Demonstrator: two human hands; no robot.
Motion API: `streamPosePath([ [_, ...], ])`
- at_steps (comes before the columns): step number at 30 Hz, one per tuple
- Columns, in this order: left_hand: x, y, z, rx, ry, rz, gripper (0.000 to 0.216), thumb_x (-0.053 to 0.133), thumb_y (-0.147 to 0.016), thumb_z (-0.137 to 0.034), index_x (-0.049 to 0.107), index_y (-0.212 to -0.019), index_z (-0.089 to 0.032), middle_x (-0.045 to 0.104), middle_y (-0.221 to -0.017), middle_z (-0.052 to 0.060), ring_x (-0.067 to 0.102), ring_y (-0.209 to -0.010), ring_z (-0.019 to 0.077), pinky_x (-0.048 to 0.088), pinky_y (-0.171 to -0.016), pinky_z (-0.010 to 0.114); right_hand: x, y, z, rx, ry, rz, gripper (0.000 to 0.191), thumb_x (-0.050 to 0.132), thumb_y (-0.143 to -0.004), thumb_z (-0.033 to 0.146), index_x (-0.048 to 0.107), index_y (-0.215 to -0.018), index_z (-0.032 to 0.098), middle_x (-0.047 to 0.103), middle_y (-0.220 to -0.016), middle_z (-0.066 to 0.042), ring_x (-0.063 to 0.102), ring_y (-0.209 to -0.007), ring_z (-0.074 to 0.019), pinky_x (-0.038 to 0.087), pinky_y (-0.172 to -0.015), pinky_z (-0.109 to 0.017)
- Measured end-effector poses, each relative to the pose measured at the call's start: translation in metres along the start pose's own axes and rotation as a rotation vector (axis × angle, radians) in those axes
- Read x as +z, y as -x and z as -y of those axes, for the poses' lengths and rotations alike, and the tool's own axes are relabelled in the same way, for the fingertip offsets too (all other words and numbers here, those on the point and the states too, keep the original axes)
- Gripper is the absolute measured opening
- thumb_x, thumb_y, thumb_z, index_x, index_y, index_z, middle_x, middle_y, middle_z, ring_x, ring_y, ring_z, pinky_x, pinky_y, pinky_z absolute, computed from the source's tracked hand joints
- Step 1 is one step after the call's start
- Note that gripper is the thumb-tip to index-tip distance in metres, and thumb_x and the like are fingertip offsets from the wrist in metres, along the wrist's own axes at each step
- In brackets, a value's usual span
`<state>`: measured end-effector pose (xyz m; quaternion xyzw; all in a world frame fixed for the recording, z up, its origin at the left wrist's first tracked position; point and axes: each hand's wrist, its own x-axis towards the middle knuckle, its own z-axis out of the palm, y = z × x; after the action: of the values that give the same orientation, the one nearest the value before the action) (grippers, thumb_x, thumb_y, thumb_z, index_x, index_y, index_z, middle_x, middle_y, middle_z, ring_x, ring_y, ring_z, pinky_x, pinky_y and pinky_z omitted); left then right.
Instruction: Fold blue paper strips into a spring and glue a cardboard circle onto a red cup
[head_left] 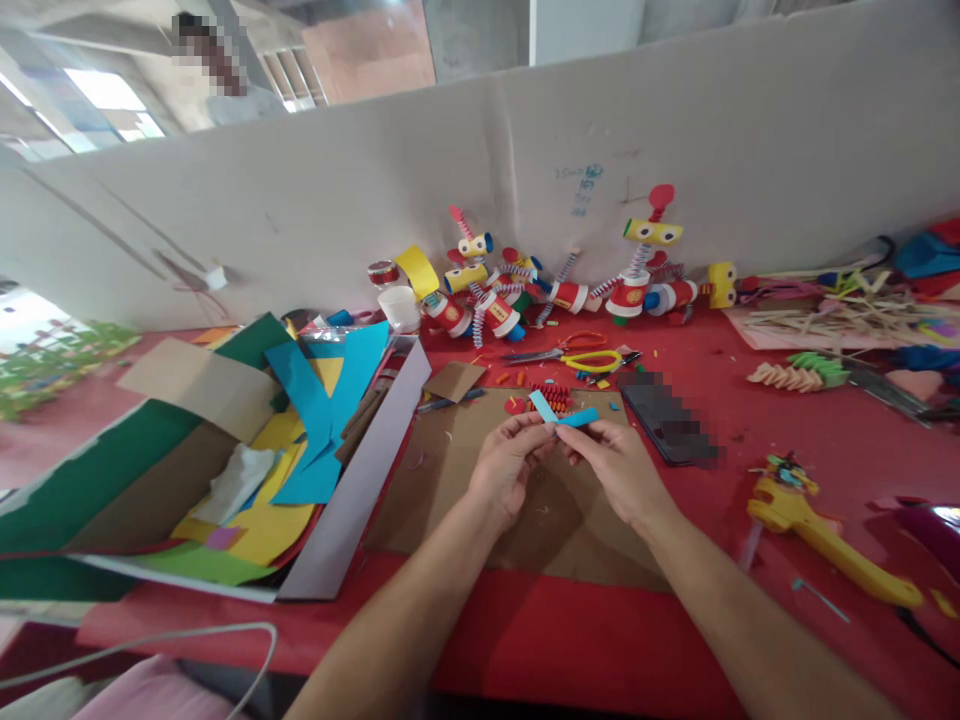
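Two narrow blue paper strips [579, 417] meet in a V between my fingertips, one paler than the other. My left hand [512, 462] pinches them where they join, thumb on top. From the other side my right hand [609, 462] grips the same joint between thumb and fingers. Whether the strips are glued or only overlap is hidden by the fingertips. Both hands are above a brown cardboard sheet [450, 500]. Just beyond them lie red folded-paper springs [551, 397]. Yellow-handled scissors [592, 360] rest farther back.
An open box [352, 500] of coloured paper stands at left. A dark phone [660, 420] and a yellow glue gun [825, 535] lie at right. Paper-cup figures [628, 295] line the grey partition [360, 180]. Wooden sticks [847, 320] are piled back right.
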<state>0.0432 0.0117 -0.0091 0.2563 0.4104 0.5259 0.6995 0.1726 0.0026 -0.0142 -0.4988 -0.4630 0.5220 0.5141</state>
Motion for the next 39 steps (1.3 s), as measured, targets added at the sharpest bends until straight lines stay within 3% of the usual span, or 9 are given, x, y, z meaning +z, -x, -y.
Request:
streamPosePath([
  [6,0.003,0.004,0.001,0.092,-0.029,0.051,0.025,0.076,-0.062,-0.018,0.066,-0.084,-0.012,0.068,-0.083,0.006,0.062,-0.072,0.0114,0.046,-0.073,0.023,-0.002,0.002,0.002,-0.114,0.152,-0.030,0.026,0.062,-0.075,0.042,0.065,-0.068,0.017,0.060,-0.066,-0.001,0.053,-0.066,-0.0149,0.039,-0.062,-0.027],
  [12,0.004,0.007,0.001,0.122,-0.040,0.104,0.028,0.076,-0.061,-0.017,0.066,-0.086,-0.013,0.069,-0.087,0.007,0.062,-0.076,0.0130,0.045,-0.078,0.026,-0.005,0.003,0.010,-0.131,0.212,-0.029,0.022,0.060,-0.076,0.037,0.070,-0.070,0.019,0.062,-0.070,-0.002,0.053,-0.069,-0.0167,0.040,-0.064,-0.028],
  [21,0.004,0.008,-0.001,0.094,-0.047,0.144,0.024,0.073,-0.065,-0.020,0.068,-0.087,-0.013,0.067,-0.086,0.006,0.059,-0.071,0.0107,0.044,-0.069,0.023,-0.005,-0.002,0.005,-0.008,-0.120,0.147,0.024,0.065,-0.073,0.038,0.073,-0.086,0.020,0.067,-0.080,-0.003,0.056,-0.075,-0.0162,0.042,-0.070,-0.029],
  [28,0.005,0.009,0.002,0.113,-0.097,0.100,0.030,0.074,-0.060,-0.016,0.066,-0.089,-0.014,0.067,-0.077,0.004,0.059,-0.068,0.0114,0.043,-0.069,0.025,-0.008,-0.002,0.008,-0.173,0.219,0.040,0.029,0.057,-0.079,0.044,0.073,-0.084,0.021,0.066,-0.078,-0.003,0.056,-0.077,-0.0192,0.041,-0.067,-0.029],
  [33,0.006,0.008,-0.002,0.125,-0.147,0.029,0.028,0.076,-0.056,-0.015,0.062,-0.079,-0.013,0.065,-0.071,0.002,0.059,-0.064,0.0110,0.045,-0.066,0.025,-0.006,0.001,0.009,-0.237,0.286,0.031,0.028,0.054,-0.082,0.042,0.070,-0.081,0.019,0.063,-0.077,-0.003,0.056,-0.075,-0.0189,0.042,-0.065,-0.027],
  [39,0.006,0.008,-0.003,0.079,-0.097,0.064,0.025,0.077,-0.055,-0.014,0.058,-0.070,-0.014,0.062,-0.062,0.000,0.058,-0.056,0.0098,0.045,-0.061,0.023,-0.008,0.001,0.006,-0.247,0.361,-0.010,0.028,0.054,-0.082,0.043,0.066,-0.073,0.019,0.064,-0.073,-0.003,0.058,-0.073,-0.0197,0.043,-0.067,-0.029],
])
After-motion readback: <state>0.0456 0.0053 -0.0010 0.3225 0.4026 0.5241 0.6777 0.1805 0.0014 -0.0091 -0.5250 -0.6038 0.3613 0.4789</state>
